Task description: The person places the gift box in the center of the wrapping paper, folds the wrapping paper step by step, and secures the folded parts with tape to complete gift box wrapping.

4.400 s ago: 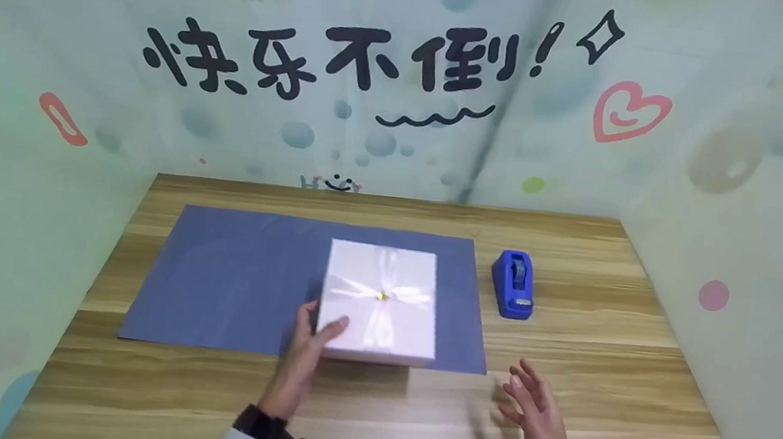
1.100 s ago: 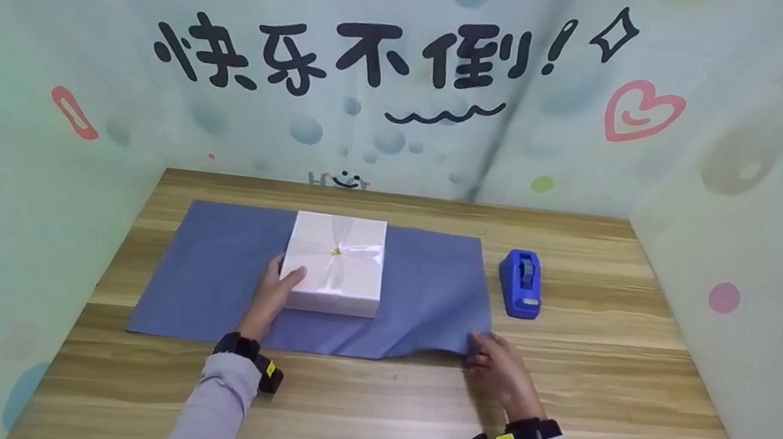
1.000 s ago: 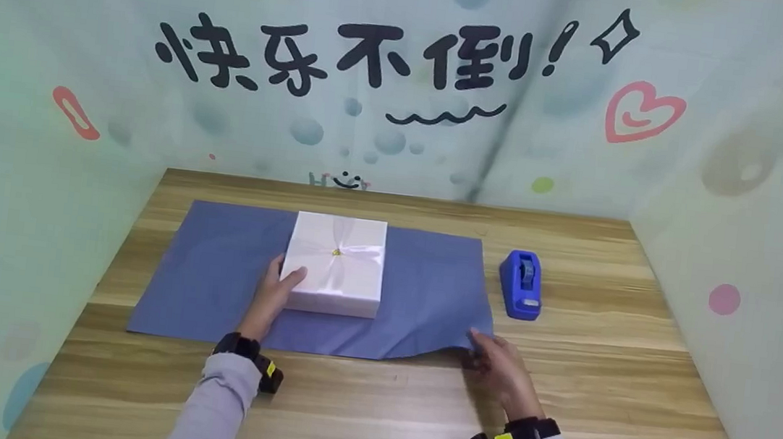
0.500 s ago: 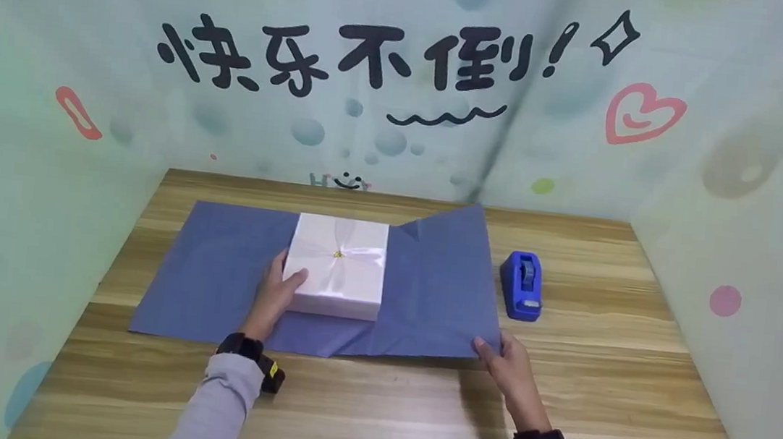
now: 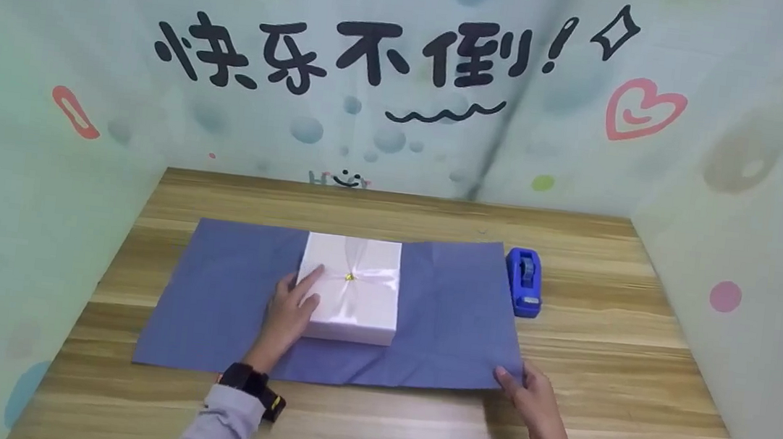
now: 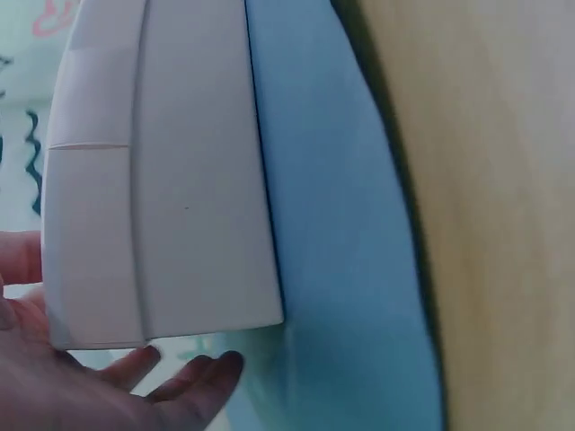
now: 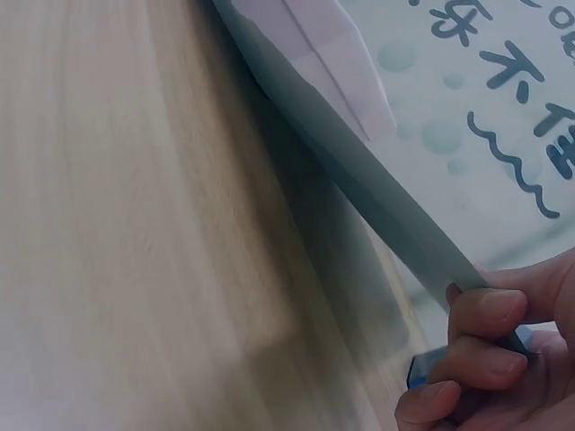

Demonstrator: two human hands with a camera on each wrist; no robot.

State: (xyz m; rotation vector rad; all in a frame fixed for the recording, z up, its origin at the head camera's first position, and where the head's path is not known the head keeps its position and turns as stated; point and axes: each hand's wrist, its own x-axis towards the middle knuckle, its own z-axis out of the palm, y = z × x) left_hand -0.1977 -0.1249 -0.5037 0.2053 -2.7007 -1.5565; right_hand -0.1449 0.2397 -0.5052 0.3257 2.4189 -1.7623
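A white gift box (image 5: 372,301) with a pale ribbon and a small gold centre sits on a sheet of blue wrapping paper (image 5: 459,306). My left hand (image 5: 286,321) rests at the box's left side, index finger and thumb on the lid. In the left wrist view, the other fingers (image 6: 202,386) of that hand lie loosely bent beside the box wall. My right hand (image 5: 536,402) pinches the paper's near right corner, thumb on top. The right wrist view has its fingers (image 7: 485,359) curled at the paper's edge, which is raised off the table.
A blue tape dispenser (image 5: 524,283) stands against the paper's right edge. The wooden table (image 5: 369,435) meets a printed backdrop (image 5: 398,155) at the back and side panels on both sides.
The paper and box have slid toward me and slightly right. My right hand took hold of the paper's corner and drew it nearer. My left index finger moved onto the lid.
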